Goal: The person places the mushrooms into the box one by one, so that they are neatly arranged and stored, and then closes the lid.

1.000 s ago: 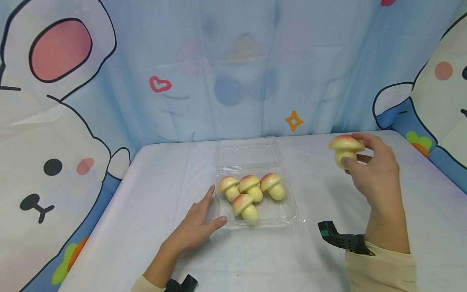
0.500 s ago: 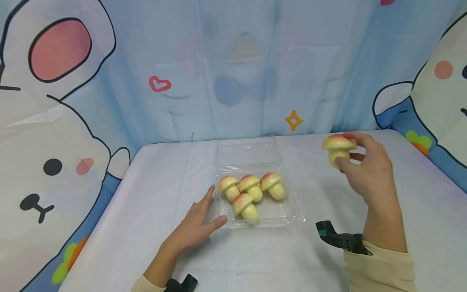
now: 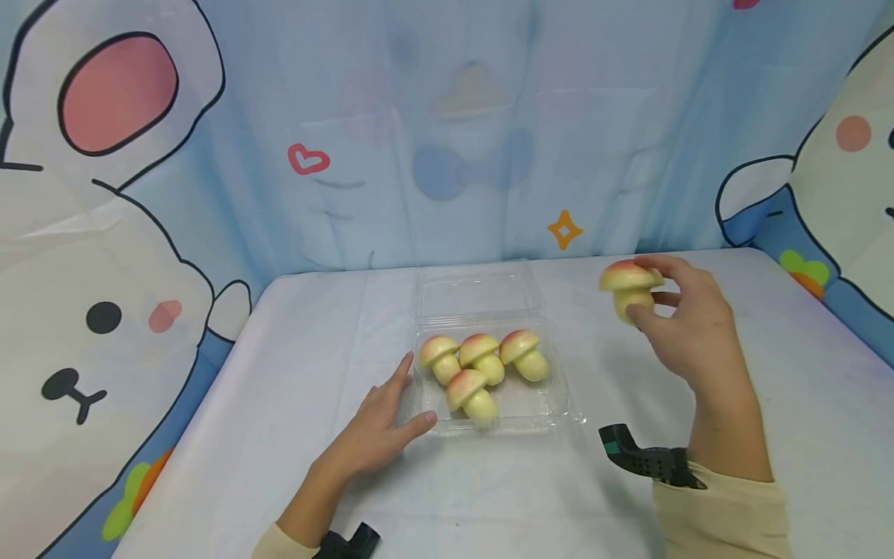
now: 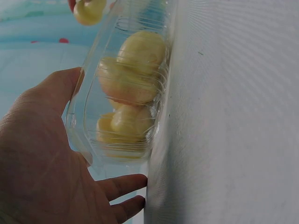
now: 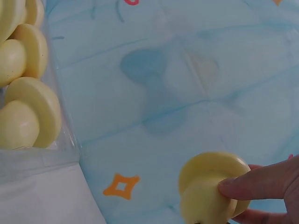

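Head view, my right hand (image 3: 680, 330): it was raised above the right half of the worktop (image 3: 314, 365), fingers (image 3: 637, 314) and thumb pinching a mushroom-shaped toy (image 3: 628, 287) by its stem, pink cap upward.
Head view, my left hand (image 3: 377, 435): it lay flat on the worktop with straight, slightly spread fingers touching the near left corner of the clear plastic tray (image 3: 559, 400).
Head view, tray: it sat near the middle of the worktop, its lid (image 3: 478, 289) folded open toward the far edge; four more mushrooms (image 3: 482, 365) lay inside, three in a row and one nearer me.
Head view, held toy: it was in the air, well apart from the tray, to its right.

Left wrist view, hand (image 4: 42, 158): my palm was open, fingers (image 4: 124, 184) straight, thumb against the tray wall (image 4: 81, 109).
Left wrist view, contents: pale yellow mushrooms (image 4: 133, 79) showed through the clear plastic.

Right wrist view, fingers (image 5: 261, 182): one fingertip pressed on the stem of the held mushroom (image 5: 210, 186); the rest of the hand was out of frame.
Right wrist view, tray (image 5: 42, 158): it was at the left, with mushrooms (image 5: 28, 112) inside.
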Demonstrator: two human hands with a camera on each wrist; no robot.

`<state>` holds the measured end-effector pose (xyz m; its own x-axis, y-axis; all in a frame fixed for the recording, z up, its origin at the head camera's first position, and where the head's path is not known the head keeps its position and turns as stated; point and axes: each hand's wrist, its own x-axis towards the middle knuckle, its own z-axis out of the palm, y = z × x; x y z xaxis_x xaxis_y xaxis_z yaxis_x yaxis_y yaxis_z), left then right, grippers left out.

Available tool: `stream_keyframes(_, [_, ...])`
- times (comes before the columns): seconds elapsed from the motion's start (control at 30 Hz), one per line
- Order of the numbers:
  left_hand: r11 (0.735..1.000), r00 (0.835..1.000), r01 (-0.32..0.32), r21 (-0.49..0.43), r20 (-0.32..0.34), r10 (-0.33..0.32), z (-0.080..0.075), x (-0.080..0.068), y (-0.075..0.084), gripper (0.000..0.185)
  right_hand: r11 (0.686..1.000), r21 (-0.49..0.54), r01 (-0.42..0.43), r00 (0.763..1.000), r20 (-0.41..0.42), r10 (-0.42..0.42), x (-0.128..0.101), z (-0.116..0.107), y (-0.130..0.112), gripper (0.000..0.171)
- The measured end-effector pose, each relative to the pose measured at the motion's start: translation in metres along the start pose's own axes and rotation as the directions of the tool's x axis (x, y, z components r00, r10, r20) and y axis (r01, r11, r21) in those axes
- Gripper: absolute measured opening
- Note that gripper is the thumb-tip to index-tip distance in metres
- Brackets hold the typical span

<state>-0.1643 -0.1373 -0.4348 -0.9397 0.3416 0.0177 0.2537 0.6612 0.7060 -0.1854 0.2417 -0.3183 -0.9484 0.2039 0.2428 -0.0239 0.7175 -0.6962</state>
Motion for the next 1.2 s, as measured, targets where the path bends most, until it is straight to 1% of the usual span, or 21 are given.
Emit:
stream_keyframes(0.13, [1.0, 1.0, -0.013, 0.008, -0.005, 0.013, 0.0, 0.001, -0.001, 0.092, 0.998, -0.006, 0.062, 0.998, 0.012, -0.062, -0.002, 0.003, -0.005, 0.061])
stream_keyframes(0.27, [1.0, 1.0, -0.003, 0.01, 0.001, 0.003, 0.0, 0.001, -0.001, 0.093, 0.993, 0.002, 0.119, 0.992, 0.037, -0.119, -0.003, 0.005, -0.008, 0.06])
stream_keyframes(0.33, [1.0, 1.0, -0.003, 0.009, -0.001, 0.003, -0.001, 0.0, 0.0, 0.093, 0.991, 0.003, 0.135, 0.989, 0.052, -0.135, -0.004, 0.006, -0.01, 0.059])
stream_keyframes(0.6, [1.0, 1.0, -0.002, 0.006, -0.003, 0.002, 0.0, 0.0, 0.001, 0.093, 0.987, -0.002, 0.163, 0.98, 0.112, -0.162, -0.006, 0.012, -0.015, 0.059])
stream_keyframes(0.8, [1.0, 1.0, -0.002, 0.008, 0.001, 0.002, -0.001, 0.0, 0.002, 0.094, 0.988, -0.025, 0.156, 0.973, 0.174, -0.149, -0.007, 0.015, -0.02, 0.056])
stream_keyframes(1.0, [1.0, 1.0, -0.003, 0.009, 0.002, 0.003, -0.001, 0.0, 0.002, 0.094, 0.981, -0.02, 0.192, 0.952, 0.246, -0.181, -0.007, 0.018, -0.021, 0.054])
stream_keyframes(1.2, [1.0, 1.0, -0.004, -0.001, 0.003, 0.004, -0.001, 0.0, 0.001, 0.094, 0.972, -0.01, 0.237, 0.927, 0.301, -0.223, -0.009, 0.023, -0.025, 0.052])
